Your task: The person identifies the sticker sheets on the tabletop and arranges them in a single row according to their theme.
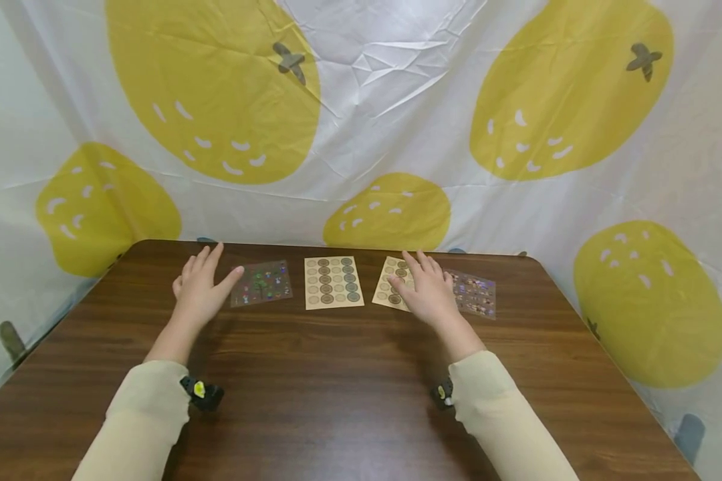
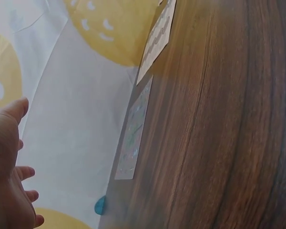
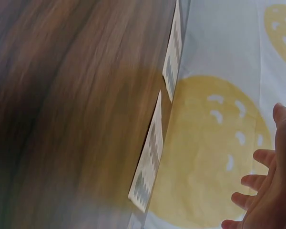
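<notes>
My left hand [image 1: 200, 284] hovers above the table at the left with fingers spread, holding nothing. Just right of it lies a clear sticker sheet [image 1: 267, 282] with small colourful prints. A cream sheet of round stickers [image 1: 333, 282] lies flat between the two hands. My right hand [image 1: 428, 290], fingers extended, is held over a second cream sheet of round stickers [image 1: 384, 289] and partly covers it. Beyond that hand is another clear sticker sheet [image 1: 478, 294] with purplish prints. In the left wrist view, the left hand [image 2: 9, 167] appears raised off the table, thumb apart.
The dark wooden table [image 1: 337, 387] has rounded far corners. Behind it hangs a white cloth [image 1: 397, 133] printed with yellow fruit, which also runs along both sides. A dark band with a small device [image 1: 203, 393] is on the left wrist, and a similar one [image 1: 442, 393] on the right.
</notes>
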`<state>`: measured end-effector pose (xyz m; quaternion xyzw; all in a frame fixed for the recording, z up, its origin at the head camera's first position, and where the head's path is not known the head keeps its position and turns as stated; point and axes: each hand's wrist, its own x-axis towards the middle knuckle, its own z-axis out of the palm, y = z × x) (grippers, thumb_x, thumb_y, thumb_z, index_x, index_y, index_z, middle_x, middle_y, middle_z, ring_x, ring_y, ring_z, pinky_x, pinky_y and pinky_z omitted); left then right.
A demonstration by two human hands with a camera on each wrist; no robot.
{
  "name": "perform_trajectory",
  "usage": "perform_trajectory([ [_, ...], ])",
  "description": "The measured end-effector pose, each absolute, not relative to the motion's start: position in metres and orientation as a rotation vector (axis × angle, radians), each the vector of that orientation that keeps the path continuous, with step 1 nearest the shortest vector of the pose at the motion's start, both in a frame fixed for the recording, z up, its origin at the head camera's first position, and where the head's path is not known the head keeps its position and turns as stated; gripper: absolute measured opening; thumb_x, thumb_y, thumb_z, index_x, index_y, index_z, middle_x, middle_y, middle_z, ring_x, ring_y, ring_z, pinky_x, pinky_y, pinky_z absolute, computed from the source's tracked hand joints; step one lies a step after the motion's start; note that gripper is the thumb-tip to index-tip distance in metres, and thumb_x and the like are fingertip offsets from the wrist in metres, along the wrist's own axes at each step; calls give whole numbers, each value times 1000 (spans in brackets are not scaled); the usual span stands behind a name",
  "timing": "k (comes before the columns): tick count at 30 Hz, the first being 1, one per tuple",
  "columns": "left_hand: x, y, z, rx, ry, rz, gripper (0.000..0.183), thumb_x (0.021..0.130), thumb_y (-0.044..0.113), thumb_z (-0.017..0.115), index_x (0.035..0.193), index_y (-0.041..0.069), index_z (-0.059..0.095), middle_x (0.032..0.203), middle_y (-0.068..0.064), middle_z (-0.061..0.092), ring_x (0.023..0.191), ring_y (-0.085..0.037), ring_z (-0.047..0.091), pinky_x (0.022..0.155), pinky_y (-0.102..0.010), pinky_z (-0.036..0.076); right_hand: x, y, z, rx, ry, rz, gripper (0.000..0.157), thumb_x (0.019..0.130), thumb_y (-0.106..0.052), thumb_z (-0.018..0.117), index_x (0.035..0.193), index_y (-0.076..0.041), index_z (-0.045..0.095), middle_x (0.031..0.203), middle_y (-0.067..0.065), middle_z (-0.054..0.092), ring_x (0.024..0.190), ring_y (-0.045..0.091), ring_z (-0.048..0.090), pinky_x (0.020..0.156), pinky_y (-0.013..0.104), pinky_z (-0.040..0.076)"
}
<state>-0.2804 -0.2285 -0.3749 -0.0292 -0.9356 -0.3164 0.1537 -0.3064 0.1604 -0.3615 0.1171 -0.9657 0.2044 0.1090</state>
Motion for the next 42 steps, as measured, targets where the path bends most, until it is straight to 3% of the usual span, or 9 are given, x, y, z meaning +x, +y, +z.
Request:
perform_trajectory([
  [8,-282,-227,-380,-40,-2638,-994,75,88,55,41,145,16,13,147,-18,10,130,-44,6,91,-68,4,-307,137,-370,371,-2808,653,69,86,-62,36,143,-24,25,147,7,17,133,31,12,100,58,9],
  [27,-284,-227,-394,32,-2585,-1110,77,88,54,44,146,17,10,146,-19,12,128,-47,8,90,-71,5,-308,90,-387,403,-2715,803,62,88,-50,48,139,-19,34,144,9,27,130,31,23,101,57,13],
  [33,-287,-226,-400,59,-2568,-1123,78,87,55,45,145,17,11,146,-19,14,128,-47,11,91,-70,6,-311,76,-393,408,-2698,822,64,87,-55,43,139,-20,35,143,7,29,128,30,27,100,56,17],
  [42,-290,-223,-405,100,-2523,-1236,79,86,54,48,146,18,11,147,-17,14,128,-46,12,93,-68,4,-313,52,-400,439,-2640,991,58,88,-45,51,136,-14,40,141,10,33,127,29,29,100,52,23],
])
